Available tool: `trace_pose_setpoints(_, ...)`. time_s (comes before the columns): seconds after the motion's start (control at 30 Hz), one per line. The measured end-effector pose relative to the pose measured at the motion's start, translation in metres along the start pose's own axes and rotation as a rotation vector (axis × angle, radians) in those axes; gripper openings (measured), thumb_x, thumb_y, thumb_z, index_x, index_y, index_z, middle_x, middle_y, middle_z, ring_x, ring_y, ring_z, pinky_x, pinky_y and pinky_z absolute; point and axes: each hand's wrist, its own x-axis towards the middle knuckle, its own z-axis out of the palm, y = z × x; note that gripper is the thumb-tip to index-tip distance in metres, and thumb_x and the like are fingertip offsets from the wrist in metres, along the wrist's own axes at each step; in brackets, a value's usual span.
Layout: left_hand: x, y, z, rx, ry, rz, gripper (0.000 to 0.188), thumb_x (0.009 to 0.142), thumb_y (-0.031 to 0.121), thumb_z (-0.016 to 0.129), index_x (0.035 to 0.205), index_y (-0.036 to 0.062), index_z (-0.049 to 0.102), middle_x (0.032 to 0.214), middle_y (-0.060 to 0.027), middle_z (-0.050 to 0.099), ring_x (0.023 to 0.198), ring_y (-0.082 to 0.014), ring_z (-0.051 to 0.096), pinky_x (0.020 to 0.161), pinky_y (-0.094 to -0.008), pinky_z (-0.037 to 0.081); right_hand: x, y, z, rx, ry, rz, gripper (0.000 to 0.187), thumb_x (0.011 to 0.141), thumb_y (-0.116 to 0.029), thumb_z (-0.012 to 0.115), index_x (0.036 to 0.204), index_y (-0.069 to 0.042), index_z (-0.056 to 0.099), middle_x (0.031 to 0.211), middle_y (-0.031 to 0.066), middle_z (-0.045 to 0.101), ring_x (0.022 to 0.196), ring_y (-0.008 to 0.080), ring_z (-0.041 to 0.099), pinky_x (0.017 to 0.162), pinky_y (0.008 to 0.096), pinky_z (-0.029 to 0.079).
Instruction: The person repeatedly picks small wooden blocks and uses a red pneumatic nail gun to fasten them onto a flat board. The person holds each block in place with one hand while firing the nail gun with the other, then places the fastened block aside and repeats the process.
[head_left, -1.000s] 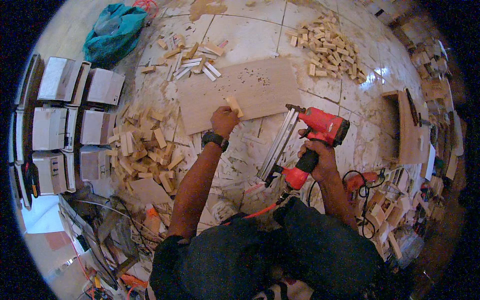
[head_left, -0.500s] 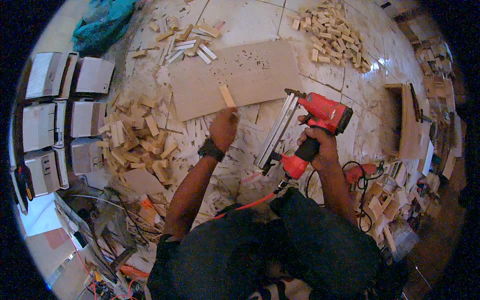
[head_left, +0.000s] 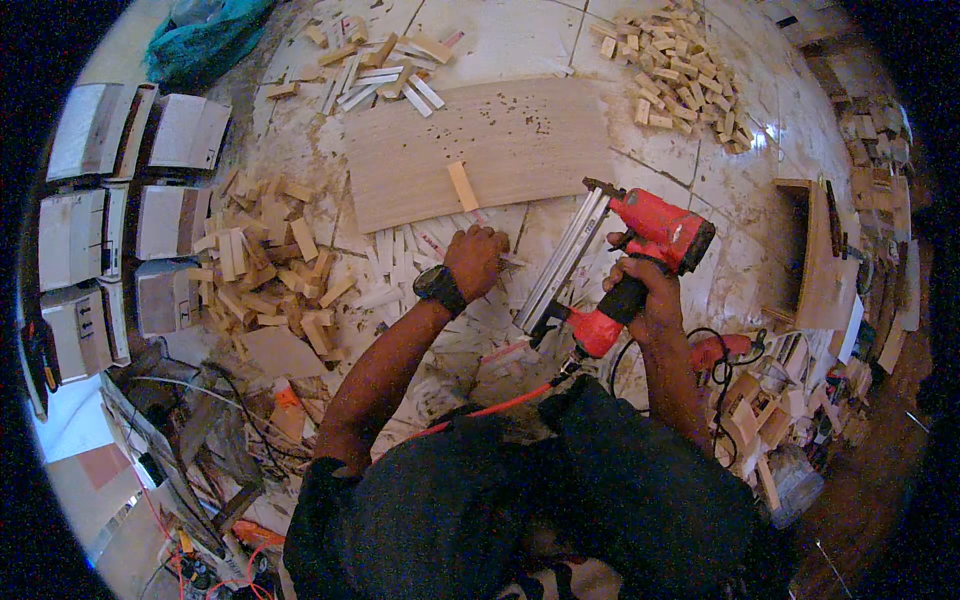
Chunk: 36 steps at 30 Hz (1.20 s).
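Wood block (head_left: pixel 462 187) lies on the board (head_left: pixel 405 180) at its near edge, unheld now: the left hand (head_left: pixel 476 262) has drawn back nearer, fingers curled, whether holding anything I cannot tell. Rightward, the right hand (head_left: pixel 650 292) grips the red nail gun (head_left: pixel 662 230).

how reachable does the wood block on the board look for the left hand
Probably yes: the left hand is just short of the wood block at the near edge of the board; nothing seems between them, and the nail gun is to the right.
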Motion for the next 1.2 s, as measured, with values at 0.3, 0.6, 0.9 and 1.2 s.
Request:
trace_pose_setpoints(0.3, 0.004, -0.001, 0.001, 0.133, -0.061, 0.036, 0.015, 0.075, 0.016, 0.054, 0.084, 0.0052, 0.061, 0.085, -0.0168, 0.06, 0.081, -0.0351, 0.06, 0.069, -0.0473, 0.049, 0.005, 0.004, 0.006, -0.043, -0.017, -0.063, 0.042, 0.076, -0.002, 0.055, 0.117, 0.002, 0.044, 0.106, 0.0156, 0.058, 0.067, 0.0171, 0.058, 0.06, 0.0345, 0.053)
trace_pose_setpoints(0.6, -0.003, -0.005, -0.011, 0.063, -0.044, -0.03, 0.015, 0.082, 0.014, 0.053, 0.09, 0.0025, 0.058, 0.078, -0.0156, 0.062, 0.074, -0.0327, 0.061, 0.066, -0.044, 0.049, 0.008, 0.004, 0.009, -0.018, -0.022, -0.021, 0.045, 0.075, -0.002, 0.056, 0.118, 0.003, 0.043, 0.108, 0.0158, 0.058, 0.065, 0.017, 0.058, 0.06, 0.0347, 0.053)
trace_pose_setpoints(0.9, 0.009, -0.07, -0.06, -0.845, 0.31, -0.386, 0.019, 0.084, 0.015, 0.059, 0.096, 0.0009, 0.061, 0.071, -0.0104, 0.064, 0.059, -0.0162, 0.06, 0.058, -0.0322, 0.048, 0.022, 0.009, 0.061, -0.342, -0.019, 0.035, 0.044, 0.076, -0.006, 0.064, 0.117, -0.003, 0.05, 0.098, 0.0095, 0.062, 0.06, 0.0143, 0.058, 0.056, 0.0306, 0.052)
trace_pose_setpoints(1.2, 0.019, -0.105, -0.039, -0.85, 0.328, -0.311, 0.022, 0.082, 0.021, 0.062, 0.09, 0.0004, 0.065, 0.081, -0.0133, 0.068, 0.069, -0.0211, 0.064, 0.066, -0.0328, 0.05, 0.053, 0.045, 0.108, -0.729, -0.121, -0.045, 0.035, 0.073, 0.0, 0.064, 0.107, -0.003, 0.056, 0.088, 0.0042, 0.062, 0.06, 0.0115, 0.057, 0.055, 0.0272, 0.05)
